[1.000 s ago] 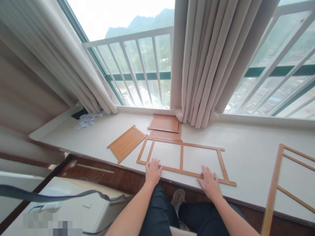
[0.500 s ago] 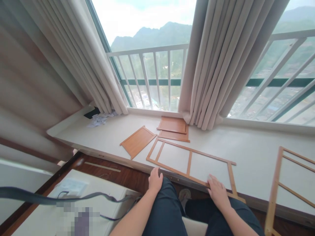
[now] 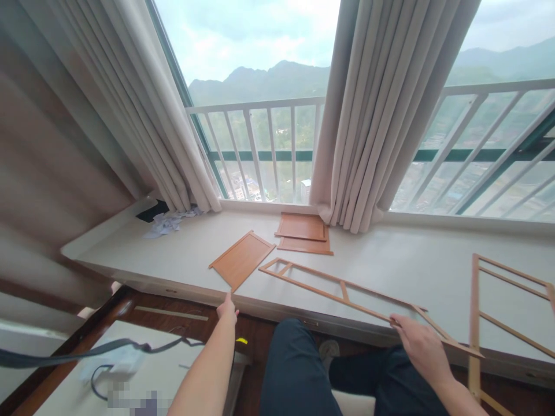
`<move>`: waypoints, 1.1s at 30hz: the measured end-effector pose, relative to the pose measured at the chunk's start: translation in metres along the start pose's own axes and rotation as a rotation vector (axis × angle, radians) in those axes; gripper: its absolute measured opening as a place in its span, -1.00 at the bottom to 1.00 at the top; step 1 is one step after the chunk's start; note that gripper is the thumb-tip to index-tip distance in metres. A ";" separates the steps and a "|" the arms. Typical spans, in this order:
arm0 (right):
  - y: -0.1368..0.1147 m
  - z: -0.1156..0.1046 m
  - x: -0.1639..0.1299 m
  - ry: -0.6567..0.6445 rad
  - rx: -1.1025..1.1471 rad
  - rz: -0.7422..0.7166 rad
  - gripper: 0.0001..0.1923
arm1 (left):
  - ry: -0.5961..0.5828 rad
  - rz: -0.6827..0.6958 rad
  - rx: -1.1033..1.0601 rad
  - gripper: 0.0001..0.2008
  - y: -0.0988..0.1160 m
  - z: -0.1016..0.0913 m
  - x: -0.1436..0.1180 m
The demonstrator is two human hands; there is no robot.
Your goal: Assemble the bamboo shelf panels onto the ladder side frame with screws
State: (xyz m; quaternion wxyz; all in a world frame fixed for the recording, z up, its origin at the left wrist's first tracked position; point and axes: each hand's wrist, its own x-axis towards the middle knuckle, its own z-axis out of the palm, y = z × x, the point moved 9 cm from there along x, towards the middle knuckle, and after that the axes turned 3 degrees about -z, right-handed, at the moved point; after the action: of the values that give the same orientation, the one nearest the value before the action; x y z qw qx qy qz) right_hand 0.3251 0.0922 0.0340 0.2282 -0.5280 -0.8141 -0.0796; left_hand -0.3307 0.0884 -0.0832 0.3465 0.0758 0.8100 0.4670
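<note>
My right hand is closed on the near rail of a long wooden frame with crossbars. The frame's right part is tilted and juts past the sill's front edge; its left end rests near the sill top. My left hand is stretched out to the near corner of a flat wooden panel, its fingertips together at that corner. The panel lies flat on the white window sill. Behind it, two similar wooden panels overlap, one partly hidden under the other.
A second wooden frame leans at the right over the sill. Crumpled paper lies at the far left. Curtains hang down to the sill. A white table with a dark strap stands low left.
My left hand has gone from my knee leftward to the panel's corner. My right hand has taken hold of the long frame, which has tilted and shifted right. The view has shifted slightly.
</note>
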 end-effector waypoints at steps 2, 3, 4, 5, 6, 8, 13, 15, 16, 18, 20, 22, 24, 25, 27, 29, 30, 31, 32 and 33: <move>-0.002 -0.017 0.004 0.019 -0.022 -0.017 -0.64 | -0.039 -0.146 0.013 -0.46 -0.008 0.001 0.011; -0.004 -0.024 0.006 0.030 -0.033 -0.022 -0.63 | -0.061 -0.206 0.029 -0.45 -0.011 0.004 0.015; -0.005 -0.032 0.009 0.041 -0.042 -0.020 -0.63 | -0.085 -0.247 0.040 -0.44 -0.013 0.007 0.018; -0.006 -0.037 0.012 0.045 -0.053 -0.017 -0.62 | -0.107 -0.274 0.049 -0.44 -0.013 0.010 0.020; -0.007 -0.042 0.016 0.048 -0.064 -0.009 -0.60 | -0.123 -0.288 0.059 -0.44 -0.013 0.014 0.023; -0.007 -0.048 0.023 0.040 -0.074 0.010 -0.57 | -0.135 -0.293 0.078 -0.48 -0.011 0.019 0.027; -0.003 -0.051 0.033 0.045 -0.079 0.067 -0.56 | -0.101 -0.281 0.074 -0.67 -0.011 0.026 0.032; 0.001 -0.048 0.034 0.038 -0.088 0.100 -0.57 | -0.091 -0.279 0.047 -0.71 -0.013 0.027 0.031; 0.003 -0.047 0.033 0.030 -0.092 0.113 -0.57 | -0.090 -0.280 0.032 -0.72 -0.014 0.026 0.031; 0.007 -0.043 0.033 0.016 -0.099 0.125 -0.56 | -0.095 -0.285 -0.004 -0.75 -0.016 0.025 0.028; 0.009 -0.042 0.033 0.010 -0.103 0.122 -0.57 | -0.102 -0.286 -0.050 -0.79 -0.018 0.023 0.023; 0.012 -0.040 0.034 0.010 -0.096 0.117 -0.58 | -0.107 -0.282 -0.103 -0.86 -0.018 0.023 0.017; 0.014 -0.039 0.034 0.006 -0.084 0.124 -0.60 | -0.113 -0.282 -0.151 -0.92 -0.020 0.022 0.008; 0.016 -0.038 0.035 0.004 -0.080 0.128 -0.60 | -0.117 -0.286 -0.171 -0.94 -0.021 0.022 0.003; 0.017 -0.037 0.037 0.002 -0.079 0.132 -0.60 | -0.130 -0.301 -0.206 -0.94 -0.025 0.022 -0.007; 0.017 -0.037 0.039 0.007 -0.079 0.130 -0.60 | -0.141 -0.319 -0.235 -0.89 -0.029 0.022 -0.017; 0.018 -0.038 0.040 0.011 -0.078 0.131 -0.60 | -0.145 -0.327 -0.248 -0.85 -0.030 0.021 -0.021; 0.018 -0.039 0.040 0.016 -0.074 0.134 -0.60 | -0.156 -0.334 -0.262 -0.80 -0.030 0.021 -0.024; 0.019 -0.040 0.041 0.024 -0.071 0.141 -0.61 | -0.177 -0.339 -0.280 -0.75 -0.030 0.022 -0.028; 0.021 -0.042 0.041 0.032 -0.065 0.149 -0.61 | -0.214 -0.341 -0.306 -0.72 -0.028 0.025 -0.032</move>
State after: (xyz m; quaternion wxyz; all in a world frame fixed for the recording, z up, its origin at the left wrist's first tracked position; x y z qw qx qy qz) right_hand 0.3416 0.1195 0.0876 0.2293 -0.5930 -0.7657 -0.0973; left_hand -0.2858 0.0763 -0.0985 0.5115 -0.0664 0.6895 0.5084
